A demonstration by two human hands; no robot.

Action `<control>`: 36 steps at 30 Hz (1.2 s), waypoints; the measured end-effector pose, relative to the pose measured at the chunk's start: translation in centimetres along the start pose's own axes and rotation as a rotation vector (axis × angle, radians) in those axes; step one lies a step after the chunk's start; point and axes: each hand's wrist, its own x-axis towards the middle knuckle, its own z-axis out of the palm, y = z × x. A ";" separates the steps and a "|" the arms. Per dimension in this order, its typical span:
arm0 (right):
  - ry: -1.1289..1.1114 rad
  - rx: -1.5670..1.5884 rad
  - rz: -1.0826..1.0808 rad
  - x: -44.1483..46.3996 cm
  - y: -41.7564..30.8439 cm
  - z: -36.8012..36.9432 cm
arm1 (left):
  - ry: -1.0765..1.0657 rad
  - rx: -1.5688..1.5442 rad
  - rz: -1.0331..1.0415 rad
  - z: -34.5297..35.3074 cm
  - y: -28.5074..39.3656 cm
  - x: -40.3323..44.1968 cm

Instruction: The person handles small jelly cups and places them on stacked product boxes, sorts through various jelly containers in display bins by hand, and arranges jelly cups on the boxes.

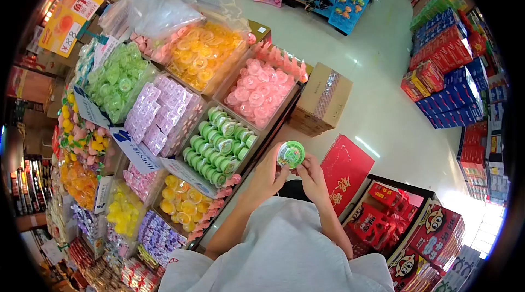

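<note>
A small round cup with a green printed lid [291, 153], which looks like a jelly cup, is up in front of my chest with its lid facing me. My left hand [267, 173] is closed around its left side, the thumb at the lower rim. My right hand [312, 176] pinches its lower right edge. Just left of my hands, a clear bin holds rows of similar green-lidded cups [214, 152]. Behind that bin is one of pink cups [258, 94], and a bin of purple packs [158, 111] lies to its left.
More bins hold orange cups [199, 54], green cups [117, 81] and yellow cups [183, 202]. A cardboard box [321, 99] stands on the floor ahead. At right are a red open-lidded case [348, 169] and red packages [377, 221]. Stacked boxes [448, 46] line the far right.
</note>
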 end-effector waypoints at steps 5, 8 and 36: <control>-0.088 -0.171 0.054 4.3 4.0 0.6 | 0.086 0.067 -0.037 -1.4 -5.2 1.1; -0.144 -0.315 0.081 6.5 5.3 1.8 | 0.130 0.107 -0.076 -2.5 -8.2 2.1; -0.810 -0.631 0.311 16.8 15.0 11.0 | 0.406 0.746 -0.509 -8.7 -22.0 -1.3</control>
